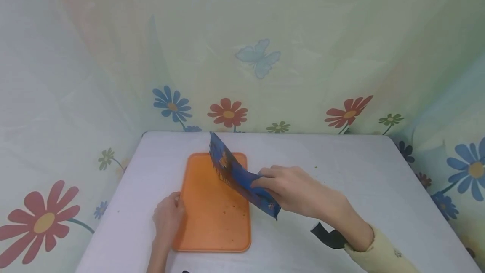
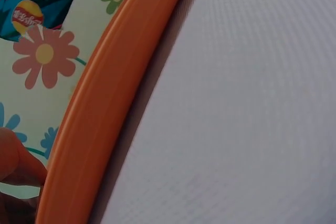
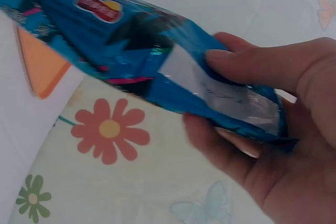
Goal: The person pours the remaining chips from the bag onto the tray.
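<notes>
A blue chip bag [image 1: 242, 176] slants above the right part of the orange tray [image 1: 212, 205]. My right hand [image 1: 299, 191] grips the bag near its lower right end. In the right wrist view the thumb and fingers [image 3: 252, 66] press into the bag [image 3: 142, 51] from both sides, and its far end points toward the tray. My left hand [image 1: 168, 216] holds the tray's left rim, with fingertips [image 2: 18, 161] against the rim [image 2: 105, 114] in the left wrist view. A few dark crumbs [image 1: 227, 212] lie on the tray.
A white table [image 1: 303, 155] carries the tray, and a flowered cloth [image 1: 288, 54] hangs behind and at both sides. One small crumb [image 1: 316, 167] lies on the table to the right. A black strap [image 1: 329, 237] hangs by the right wrist.
</notes>
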Tool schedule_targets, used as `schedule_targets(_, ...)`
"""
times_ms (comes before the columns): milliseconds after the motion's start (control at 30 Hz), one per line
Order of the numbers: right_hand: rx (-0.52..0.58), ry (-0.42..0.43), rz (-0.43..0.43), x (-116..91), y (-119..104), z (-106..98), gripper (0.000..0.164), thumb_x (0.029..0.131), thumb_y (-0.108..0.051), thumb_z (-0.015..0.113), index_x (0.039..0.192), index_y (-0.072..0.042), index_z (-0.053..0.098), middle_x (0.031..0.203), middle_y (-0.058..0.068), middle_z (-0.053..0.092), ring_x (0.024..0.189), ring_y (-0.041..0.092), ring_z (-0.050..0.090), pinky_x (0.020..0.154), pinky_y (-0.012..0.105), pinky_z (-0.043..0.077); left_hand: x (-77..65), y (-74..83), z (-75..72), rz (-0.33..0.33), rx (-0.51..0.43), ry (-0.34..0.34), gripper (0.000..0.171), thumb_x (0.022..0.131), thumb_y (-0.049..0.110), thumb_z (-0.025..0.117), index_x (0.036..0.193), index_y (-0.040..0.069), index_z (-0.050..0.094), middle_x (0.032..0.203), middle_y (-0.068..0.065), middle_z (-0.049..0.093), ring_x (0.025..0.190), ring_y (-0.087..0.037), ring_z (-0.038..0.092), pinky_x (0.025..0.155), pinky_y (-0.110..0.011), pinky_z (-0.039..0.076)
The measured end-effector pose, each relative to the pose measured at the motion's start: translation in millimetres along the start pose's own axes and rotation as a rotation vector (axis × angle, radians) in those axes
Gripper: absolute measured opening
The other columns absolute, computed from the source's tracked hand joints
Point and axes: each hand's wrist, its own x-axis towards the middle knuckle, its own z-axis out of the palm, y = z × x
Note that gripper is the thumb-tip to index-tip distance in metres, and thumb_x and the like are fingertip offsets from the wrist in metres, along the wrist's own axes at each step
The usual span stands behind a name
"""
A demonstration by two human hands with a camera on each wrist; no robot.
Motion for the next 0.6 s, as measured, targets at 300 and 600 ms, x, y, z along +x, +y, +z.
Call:
schedule_targets(300,-0.002,0.022,-0.014,0.0,-5.3,-2.9,0.023,0.086,-0.009,0.072,0.106,-0.019,0.073,0.086,-0.008,0.061,0.072,0.003,0.050,0.058,0.010,0.043,-0.5,0.1,-1.7,-0.001,-0.006,-0.010,0.030,0.093,0.012,0.056,0.119,0.002,0.066,0.069,-0.006,0.065,0.051,-0.013,0.048,0.045,-0.027,0.035)
schedule_targets(600,0.026,0.015,0.000,-0.4,-7.9,-4.1,0.022,0.086,-0.009,0.072,0.106,-0.018,0.073,0.086,-0.007,0.061,0.072,0.003,0.050,0.059,0.010,0.044,-1.2,0.3,-5.0,0.037,0.001,0.002,0.031,0.092,0.011,0.057,0.120,-0.001,0.065,0.077,-0.012,0.070,0.053,-0.014,0.052,0.046,-0.027,0.038)
